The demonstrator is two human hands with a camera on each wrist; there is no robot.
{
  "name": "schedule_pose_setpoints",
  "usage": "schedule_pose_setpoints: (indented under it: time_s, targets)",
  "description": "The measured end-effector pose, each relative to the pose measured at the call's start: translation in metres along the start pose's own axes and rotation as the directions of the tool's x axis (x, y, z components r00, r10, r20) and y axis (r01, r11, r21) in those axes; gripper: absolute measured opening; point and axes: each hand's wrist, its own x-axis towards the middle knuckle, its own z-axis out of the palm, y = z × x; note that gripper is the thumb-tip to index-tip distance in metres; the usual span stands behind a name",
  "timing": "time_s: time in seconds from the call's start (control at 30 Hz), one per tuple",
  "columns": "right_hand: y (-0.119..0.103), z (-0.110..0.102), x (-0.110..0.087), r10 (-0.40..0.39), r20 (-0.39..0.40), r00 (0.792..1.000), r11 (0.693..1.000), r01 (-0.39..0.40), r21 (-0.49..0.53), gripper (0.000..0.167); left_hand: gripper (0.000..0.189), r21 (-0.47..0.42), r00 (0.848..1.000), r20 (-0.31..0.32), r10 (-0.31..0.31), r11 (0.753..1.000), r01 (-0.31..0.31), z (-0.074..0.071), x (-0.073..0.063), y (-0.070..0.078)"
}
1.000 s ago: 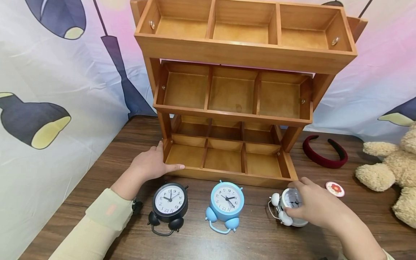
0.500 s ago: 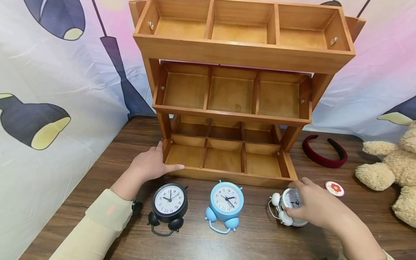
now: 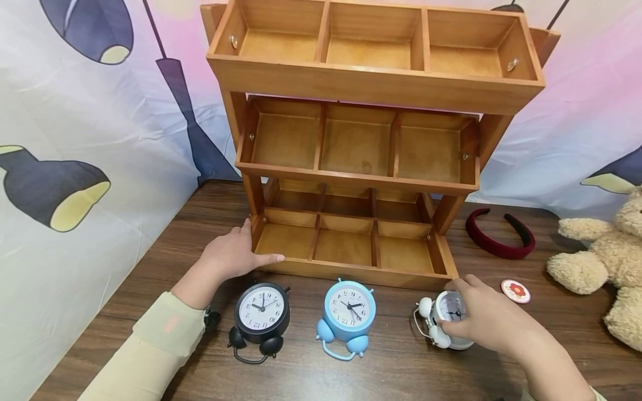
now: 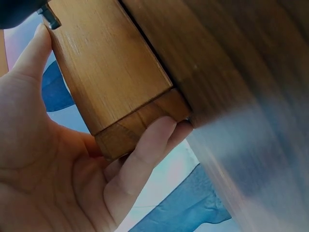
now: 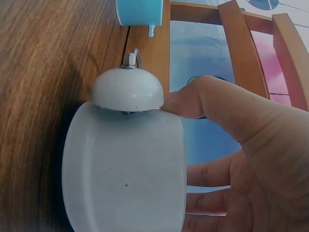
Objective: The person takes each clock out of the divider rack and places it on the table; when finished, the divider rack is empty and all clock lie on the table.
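In the head view my left hand (image 3: pixel 228 253) grips the lower left front corner of a three-tier wooden shelf (image 3: pixel 351 275), thumb along its front edge. The left wrist view has its fingers bent against the end of the wood (image 4: pixel 108 63). At the right, my right hand (image 3: pixel 489 314) holds a white twin-bell alarm clock (image 3: pixel 450 306), which lies face up with its bells pointing left. Part of its face is hidden by the hand. In the right wrist view, the thumb is at the clock's rim beside a white bell (image 5: pixel 128 89).
A black alarm clock (image 3: pixel 262 309) and a light blue one (image 3: pixel 350 306) lie face up before the shelf, bells toward me. Beyond my right hand are a dark red headband (image 3: pixel 489 245), a round flower badge (image 3: pixel 515 291) and a teddy bear (image 3: pixel 617 256). Printed cloth (image 3: pixel 145 128) hangs behind.
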Motion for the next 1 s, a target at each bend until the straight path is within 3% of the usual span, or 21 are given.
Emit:
schedule_pose_setpoints:
  time_s: [1.0]
  targets:
    - [0.0029,0.0022,-0.0017,0.017,0.009,1.0,1.0,-0.017,0.011,0.075,0.131,-0.002,1.0,0.012,0.0,1.0,0.001,0.0004,0.0029,0.0015]
